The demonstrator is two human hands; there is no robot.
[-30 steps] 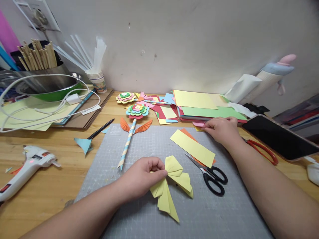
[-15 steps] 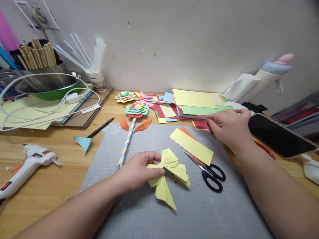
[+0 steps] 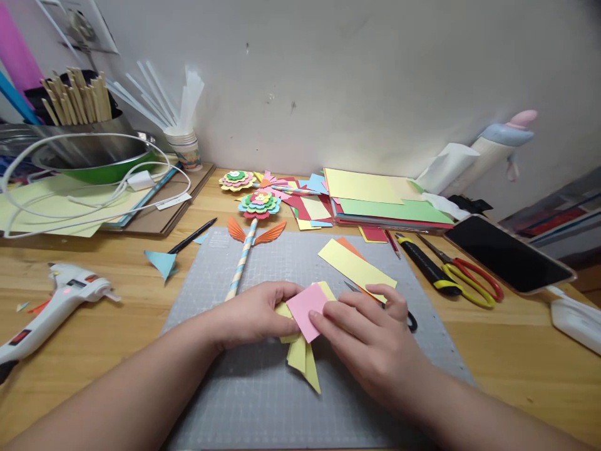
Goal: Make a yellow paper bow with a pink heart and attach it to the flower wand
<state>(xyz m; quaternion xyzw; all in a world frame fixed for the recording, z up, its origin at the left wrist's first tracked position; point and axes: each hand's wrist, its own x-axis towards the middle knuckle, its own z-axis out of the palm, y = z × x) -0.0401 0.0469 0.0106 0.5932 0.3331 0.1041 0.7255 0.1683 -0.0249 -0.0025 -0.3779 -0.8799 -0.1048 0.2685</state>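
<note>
A folded yellow paper bow [image 3: 304, 360] is pinched in my left hand [image 3: 258, 316], low over the grey cutting mat [image 3: 225, 388]. Across the front of the bow lies a small pink paper square [image 3: 306, 312], which my right hand [image 3: 370, 338] grips at its right edge between thumb and fingers. The square covers the bow's middle. Black-handled scissors [image 3: 412, 322] lie mostly hidden behind my right hand. Beyond them rest a yellow paper strip [image 3: 357, 264] and an orange strip [image 3: 350, 248]. A paper flower [image 3: 259, 205] on a striped stem [image 3: 241, 260] lies behind my left hand.
A glue gun [image 3: 70, 300] and a black pen [image 3: 192, 236] lie on the left. To the right are a cutter knife [image 3: 427, 266], red-and-yellow scissors [image 3: 469, 282] and a phone [image 3: 509, 254]. Stacked coloured paper [image 3: 366, 185] sits against the wall, near a paper cup of sticks [image 3: 185, 147].
My right hand has come back from the paper stack to the bow, bringing the pink square over it. My left hand has kept hold of the bow.
</note>
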